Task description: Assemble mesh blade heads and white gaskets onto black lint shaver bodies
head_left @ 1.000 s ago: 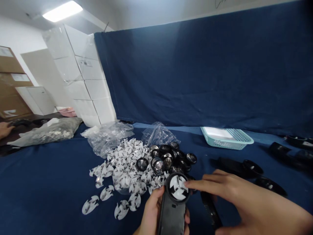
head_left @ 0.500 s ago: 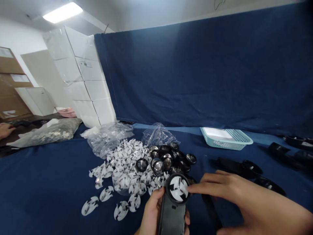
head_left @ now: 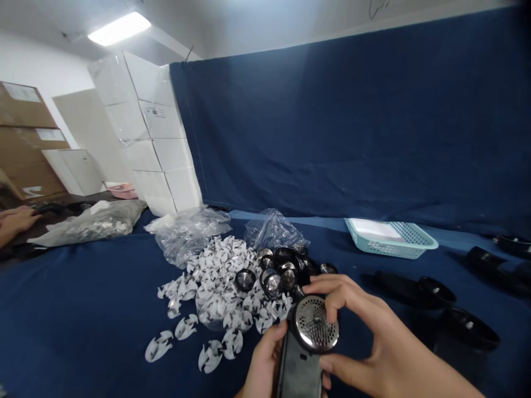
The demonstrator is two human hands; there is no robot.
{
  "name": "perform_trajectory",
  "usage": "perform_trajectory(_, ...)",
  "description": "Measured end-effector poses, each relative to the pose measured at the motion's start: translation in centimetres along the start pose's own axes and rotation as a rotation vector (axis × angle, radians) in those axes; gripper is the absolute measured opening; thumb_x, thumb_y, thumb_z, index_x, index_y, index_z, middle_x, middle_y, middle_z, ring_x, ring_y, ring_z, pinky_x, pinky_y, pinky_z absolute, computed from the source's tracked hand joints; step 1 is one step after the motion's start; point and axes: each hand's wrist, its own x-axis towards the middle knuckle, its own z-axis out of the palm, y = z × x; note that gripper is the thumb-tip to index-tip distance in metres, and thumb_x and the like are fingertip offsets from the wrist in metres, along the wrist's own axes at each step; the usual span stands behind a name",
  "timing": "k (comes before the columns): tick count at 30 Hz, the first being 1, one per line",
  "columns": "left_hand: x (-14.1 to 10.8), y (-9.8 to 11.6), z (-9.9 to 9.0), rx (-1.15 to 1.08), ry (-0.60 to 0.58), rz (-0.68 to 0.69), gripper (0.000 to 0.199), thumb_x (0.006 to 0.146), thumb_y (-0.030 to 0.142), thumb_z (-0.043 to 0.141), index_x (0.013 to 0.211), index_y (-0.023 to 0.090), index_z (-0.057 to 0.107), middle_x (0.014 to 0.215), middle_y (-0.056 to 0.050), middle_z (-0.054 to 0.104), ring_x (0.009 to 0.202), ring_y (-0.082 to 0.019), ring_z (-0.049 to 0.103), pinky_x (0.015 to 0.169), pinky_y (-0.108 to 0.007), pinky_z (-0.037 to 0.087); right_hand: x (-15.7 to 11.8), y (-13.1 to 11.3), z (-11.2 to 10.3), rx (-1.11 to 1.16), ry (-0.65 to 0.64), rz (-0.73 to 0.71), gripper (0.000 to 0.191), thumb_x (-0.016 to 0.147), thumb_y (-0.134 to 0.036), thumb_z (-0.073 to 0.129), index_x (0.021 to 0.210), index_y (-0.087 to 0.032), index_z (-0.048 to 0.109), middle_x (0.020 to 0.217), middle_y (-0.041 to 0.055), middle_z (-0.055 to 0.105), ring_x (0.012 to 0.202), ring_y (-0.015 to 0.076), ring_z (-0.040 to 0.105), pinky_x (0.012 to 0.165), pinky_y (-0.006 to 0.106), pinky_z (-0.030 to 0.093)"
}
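Note:
My left hand (head_left: 263, 359) is closed around the dark body of a fabric shaver (head_left: 301, 378), its round head facing up. Over that head sits a perforated metal mesh cover (head_left: 313, 323) with a black rim. My right hand (head_left: 373, 337) grips this cover, thumb at the near edge and fingers over the far and right side. What lies under the mesh is hidden. Just beyond is a heap of similar black-rimmed mesh covers (head_left: 271, 283). Beside them spreads a large pile of white blade pieces (head_left: 219, 271), with several loose ones nearer me.
Clear plastic bags (head_left: 191, 229) lie behind the piles. A light-blue basket (head_left: 390, 246) holds something white at the back right. More dark shaver bodies (head_left: 415, 290) lie on the right. At far left, another person's hand (head_left: 16, 221) is near a bag of parts (head_left: 99, 224).
The white blade piece in the shaver's head was exposed, with my right index finger beside it. Now a mesh cover hides it, with my right hand on that cover.

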Motion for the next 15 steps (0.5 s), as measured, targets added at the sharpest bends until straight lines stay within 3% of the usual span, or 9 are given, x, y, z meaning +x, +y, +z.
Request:
perform_trajectory(3,0.0,0.1,0.3,0.003,0.0,-0.011,0.076,0.082,0.069,0.041,0.093,0.0,0.069,0.072,-0.016,0.07,0.06,-0.021,0.065,0.062,-0.029,0.045,0.1,0.3,-0.3,-0.087,-0.078,0.028,0.042,0.071,-0.018,0.071,0.109,-0.027,0.055,0.134,0.0053,0.056,0.133,0.0268,0.043,0.109,0.05,0.038)
perform_trajectory(7,-0.1,0.3,0.6,0.01,-0.025,0.006,0.077,0.082,0.071,0.04,0.09,0.001,0.069,0.073,-0.016,0.07,0.06,-0.021,0.065,0.061,-0.028,0.045,0.3,0.4,-0.9,-0.246,-0.146,0.0,0.064,0.079,-0.024,0.066,0.139,-0.032,0.044,0.144,0.0042,0.05,0.139,0.0282,0.036,0.112,0.055,0.034)
perform_trajectory(11,0.1,0.0,0.2,0.022,-0.015,-0.011,0.08,0.083,0.072,0.038,0.097,0.0,0.068,0.075,-0.017,0.07,0.06,-0.021,0.065,0.063,-0.029,0.046,0.2,0.0,-1.4,-0.374,-0.193,-0.045,0.065,0.08,-0.02,0.063,0.142,-0.029,0.044,0.145,0.0049,0.051,0.138,0.0325,0.037,0.11,0.058,0.036)
perform_trajectory(15,0.7,-0.4,-0.4,0.051,0.0,-0.036,0.081,0.082,0.073,0.04,0.097,-0.002,0.068,0.073,-0.017,0.069,0.058,-0.02,0.065,0.059,-0.028,0.047,-0.2,-0.4,-1.5,-0.488,-0.173,-0.07,0.063,0.073,-0.017,0.064,0.134,-0.031,0.055,0.135,0.0058,0.06,0.129,0.0386,0.046,0.1,0.066,0.042)
